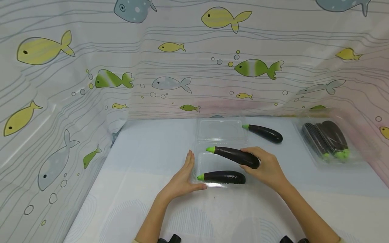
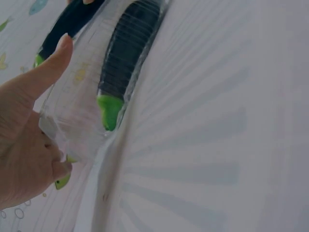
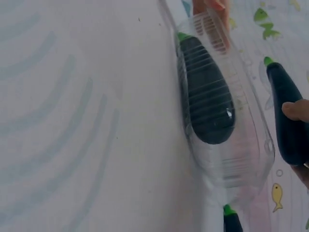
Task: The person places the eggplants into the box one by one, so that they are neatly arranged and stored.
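My right hand (image 1: 267,167) grips a dark eggplant (image 1: 234,156) by its thick end, with the bright green stem end pointing left. It is held over a clear plastic clamshell box (image 1: 205,163), whose lid (image 1: 222,130) lies folded back behind it. Another eggplant (image 1: 225,177) lies along the front side inside the box, green end to the left; the right wrist view shows this eggplant (image 3: 207,92) through the ribbed wall. At the box's left end is my left hand (image 1: 182,179), fingers straight against the side and thumb stretched along the front corner.
One loose eggplant (image 1: 265,133) lies on the table right of the lid. Farther right, another clear box (image 1: 316,163) holds several eggplants (image 1: 326,140). A fish-patterned sheet (image 1: 170,98) rises behind the table (image 1: 146,141) and along its left side.
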### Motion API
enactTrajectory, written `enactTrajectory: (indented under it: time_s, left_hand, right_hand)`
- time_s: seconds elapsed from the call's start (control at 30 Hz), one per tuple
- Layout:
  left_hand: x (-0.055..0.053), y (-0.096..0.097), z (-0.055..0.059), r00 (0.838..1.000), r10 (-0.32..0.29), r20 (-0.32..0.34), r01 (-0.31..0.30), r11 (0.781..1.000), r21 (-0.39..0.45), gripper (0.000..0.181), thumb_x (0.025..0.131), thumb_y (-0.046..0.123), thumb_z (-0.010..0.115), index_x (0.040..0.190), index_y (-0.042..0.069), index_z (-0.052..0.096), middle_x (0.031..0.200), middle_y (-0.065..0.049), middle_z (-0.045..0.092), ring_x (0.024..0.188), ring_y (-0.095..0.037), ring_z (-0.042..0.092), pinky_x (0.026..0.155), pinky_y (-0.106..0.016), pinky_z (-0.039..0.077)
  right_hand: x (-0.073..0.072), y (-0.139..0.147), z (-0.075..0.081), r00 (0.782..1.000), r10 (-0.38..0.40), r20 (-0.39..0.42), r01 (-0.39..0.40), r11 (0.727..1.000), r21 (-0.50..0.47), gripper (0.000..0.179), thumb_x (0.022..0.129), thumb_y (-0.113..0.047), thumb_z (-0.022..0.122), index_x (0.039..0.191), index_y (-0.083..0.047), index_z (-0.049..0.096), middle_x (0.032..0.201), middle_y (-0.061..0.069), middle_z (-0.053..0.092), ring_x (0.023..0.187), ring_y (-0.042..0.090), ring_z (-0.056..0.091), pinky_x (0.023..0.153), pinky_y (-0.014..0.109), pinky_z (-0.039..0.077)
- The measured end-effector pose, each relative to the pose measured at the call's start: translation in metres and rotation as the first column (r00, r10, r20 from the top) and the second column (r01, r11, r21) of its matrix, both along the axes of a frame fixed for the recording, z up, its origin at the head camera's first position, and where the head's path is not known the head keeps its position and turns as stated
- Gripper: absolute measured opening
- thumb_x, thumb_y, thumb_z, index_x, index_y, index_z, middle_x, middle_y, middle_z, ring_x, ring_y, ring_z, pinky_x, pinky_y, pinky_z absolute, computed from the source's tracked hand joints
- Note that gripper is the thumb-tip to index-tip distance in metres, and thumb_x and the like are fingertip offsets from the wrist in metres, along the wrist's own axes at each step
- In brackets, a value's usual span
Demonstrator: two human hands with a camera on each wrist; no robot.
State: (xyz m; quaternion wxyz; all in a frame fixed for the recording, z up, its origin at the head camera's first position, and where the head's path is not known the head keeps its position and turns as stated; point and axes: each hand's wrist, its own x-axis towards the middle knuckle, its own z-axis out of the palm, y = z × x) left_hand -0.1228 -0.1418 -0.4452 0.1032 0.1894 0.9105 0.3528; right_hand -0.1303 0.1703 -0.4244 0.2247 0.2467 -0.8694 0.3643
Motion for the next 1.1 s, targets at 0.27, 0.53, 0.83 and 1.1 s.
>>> enactTrajectory:
  time_s: [0.27, 0.53, 0.83, 1.1]
  left_hand:
    - [0.0, -0.001, -0.001, 1.0, -0.006, -0.008, 0.006, 1.0, -0.003, 0.125, 0.071, 0.048, 0.082, 0.153, 0.0, 0.001, 0.16, -0.011, -0.009, 0.145, -0.02, 0.001, 0.114, -0.043, 0.021]
    - [0.001, -0.001, 0.0, 1.0, -0.007, -0.001, 0.007, 1.0, 0.003, 0.125, 0.071, 0.048, 0.082, 0.153, 0.002, 0.0, 0.16, -0.009, -0.01, 0.145, -0.019, 0.001, 0.114, -0.042, 0.021]
    - [0.001, -0.001, 0.001, 1.0, -0.011, 0.007, 0.011, 1.0, 0.009, 0.125, 0.072, 0.049, 0.081, 0.153, 0.003, -0.002, 0.16, -0.008, -0.011, 0.145, -0.02, 0.0, 0.114, -0.044, 0.02]
    - [0.001, 0.0, 0.001, 1.0, -0.01, 0.005, 0.01, 1.0, 0.009, 0.125, 0.072, 0.048, 0.082, 0.153, 0.001, 0.0, 0.16, -0.011, -0.01, 0.145, -0.021, 0.001, 0.113, -0.044, 0.021]
  right_hand:
    - [-0.004, -0.012, -0.007, 0.998, 0.048, 0.048, -0.049, 0.999, 0.019, 0.055, 0.064, -0.006, 0.089, 0.114, -0.009, 0.068, 0.108, 0.003, 0.069, 0.1, 0.022, 0.065, 0.083, 0.037, 0.053]
    - [-0.007, -0.016, -0.012, 0.982, 0.049, 0.18, -0.061, 0.996, 0.059, 0.053, 0.066, -0.006, 0.088, 0.114, -0.006, 0.066, 0.111, 0.007, 0.068, 0.104, 0.026, 0.064, 0.086, 0.041, 0.052]
    - [-0.008, -0.02, -0.013, 0.952, 0.036, 0.305, -0.096, 0.978, 0.183, 0.045, 0.075, -0.01, 0.082, 0.116, -0.005, 0.066, 0.116, 0.011, 0.067, 0.109, 0.031, 0.062, 0.09, 0.046, 0.05]
    - [-0.007, -0.021, -0.011, 0.936, 0.021, 0.351, -0.112, 0.964, 0.241, 0.041, 0.084, -0.019, 0.076, 0.121, -0.006, 0.064, 0.12, 0.01, 0.065, 0.115, 0.031, 0.058, 0.093, 0.048, 0.047]
